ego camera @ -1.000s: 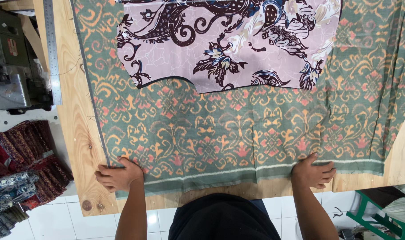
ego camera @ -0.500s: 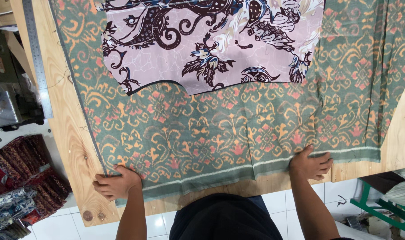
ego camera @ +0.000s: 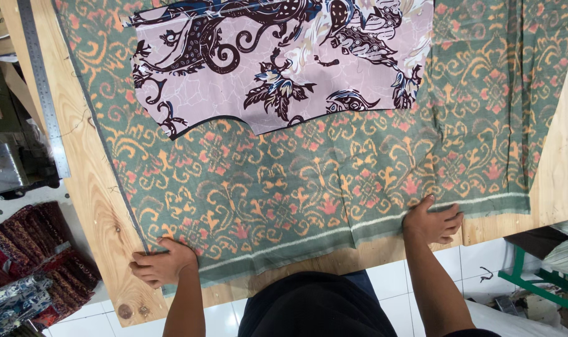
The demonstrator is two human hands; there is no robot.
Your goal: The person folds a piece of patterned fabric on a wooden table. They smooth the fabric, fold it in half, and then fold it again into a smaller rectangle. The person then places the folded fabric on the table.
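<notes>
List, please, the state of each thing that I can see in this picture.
green patterned cloth: spread flat on wooden table
pink printed piece: lying flat on the cloth
left hand: pressing the cloth's near corner
right hand: pressing the cloth's near edge
metal ruler: lying flat at table edge

Head view, straight down, close
</notes>
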